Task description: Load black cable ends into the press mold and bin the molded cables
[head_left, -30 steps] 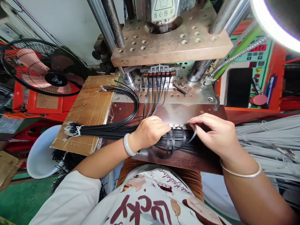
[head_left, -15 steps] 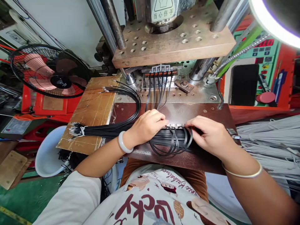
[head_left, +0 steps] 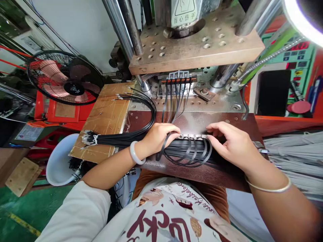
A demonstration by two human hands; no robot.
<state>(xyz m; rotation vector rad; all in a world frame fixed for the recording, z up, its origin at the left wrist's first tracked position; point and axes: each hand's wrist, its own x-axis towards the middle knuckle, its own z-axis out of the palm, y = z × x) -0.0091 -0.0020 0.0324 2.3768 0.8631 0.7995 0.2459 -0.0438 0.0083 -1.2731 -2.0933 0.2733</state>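
My left hand [head_left: 161, 136] pinches the end of a black cable at the left end of a metal strip [head_left: 193, 136]. Several black cables [head_left: 194, 151] loop down from that strip, over a bundle of black cables [head_left: 113, 139] lying across the brown board. At the strip's right end is my right hand [head_left: 227, 143], thumb and forefinger apart, with nothing visible between them. Behind my hands, several more black cables [head_left: 176, 97] hang from a light grey comb-like piece [head_left: 179, 74] in the press.
The press's thick plate [head_left: 196, 57] overhangs the work area between steel columns. A fan [head_left: 73, 88] and a white bucket [head_left: 59, 163] stand at the left. On the right are a black phone [head_left: 274, 92], a lamp [head_left: 305, 23] and grey cable bundles [head_left: 292, 148].
The view has shifted, moving the scene right. My right thumb and forefinger have opened beside the strip. Another cable now loops at my left fingers.
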